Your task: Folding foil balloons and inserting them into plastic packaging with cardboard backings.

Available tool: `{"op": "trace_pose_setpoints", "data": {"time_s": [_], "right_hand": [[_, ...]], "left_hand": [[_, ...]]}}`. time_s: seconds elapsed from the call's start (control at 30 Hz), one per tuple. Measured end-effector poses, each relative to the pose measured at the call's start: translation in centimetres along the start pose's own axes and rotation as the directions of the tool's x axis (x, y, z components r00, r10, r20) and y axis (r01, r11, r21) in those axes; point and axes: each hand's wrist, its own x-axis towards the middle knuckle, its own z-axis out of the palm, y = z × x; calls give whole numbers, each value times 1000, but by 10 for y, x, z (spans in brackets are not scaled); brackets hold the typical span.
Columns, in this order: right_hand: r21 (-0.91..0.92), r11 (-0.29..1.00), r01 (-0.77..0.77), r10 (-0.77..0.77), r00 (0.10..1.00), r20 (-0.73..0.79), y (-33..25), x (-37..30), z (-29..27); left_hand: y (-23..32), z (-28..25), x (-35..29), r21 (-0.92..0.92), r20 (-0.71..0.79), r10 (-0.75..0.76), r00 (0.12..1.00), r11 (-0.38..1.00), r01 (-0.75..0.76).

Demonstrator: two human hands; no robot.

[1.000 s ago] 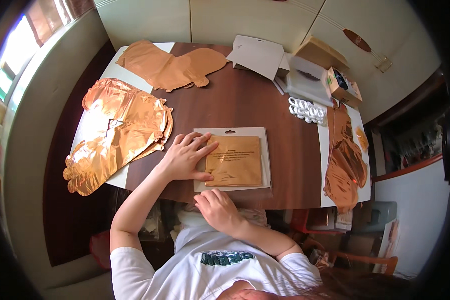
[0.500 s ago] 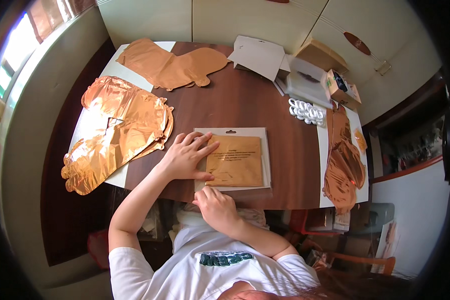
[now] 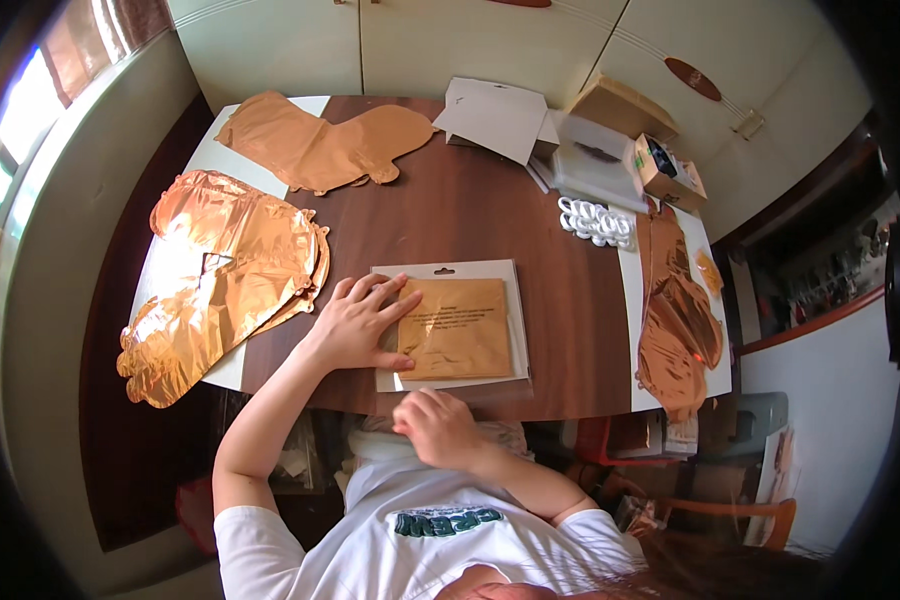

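Note:
A flat clear plastic packet (image 3: 519, 300) with a hang hole lies near the front edge of the table. In it, a folded gold foil balloon (image 3: 455, 350) with dark print rests against a white card (image 3: 410, 272). My left hand (image 3: 355, 325) lies open on the packet's left side, fingers spread and tips touching the folded foil. My right hand (image 3: 438, 425) is closed just in front of the packet, by the table edge and apart from it. Its fingertips are slightly blurred, and what they hold, if anything, is hidden.
Stacked flat gold foil balloons (image 3: 240, 270) cover the table's left side, with more copper-coloured foil (image 3: 335, 145) behind. White cards (image 3: 495, 115), clear plastic sleeves (image 3: 595, 165), a small open box (image 3: 670, 170) and white rings (image 3: 598, 222) stand back right. Copper foil (image 3: 675, 320) hangs over the right edge.
My right hand has drawn back from the packet's front edge, staying closed. My left hand keeps its place on the packet. The whole view has shifted slightly.

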Motion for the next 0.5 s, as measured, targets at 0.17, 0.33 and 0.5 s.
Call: {"op": "trace_pose_setpoints", "data": {"time_s": [0.17,0.33,0.5], "right_hand": [[837,544,-54,427,877,-221,30,-53,-50],[860,471,196,643,591,-487,67,-124,-135],[395,891,-224,454,443,-773,67,-158,-172]], "left_hand": [[0,0,-1,22,16,-3,1000,1000,3],[3,-3,-1,19,33,-2,999,1000,2],[6,-6,-1,10,69,20,997,1000,-21]]}}
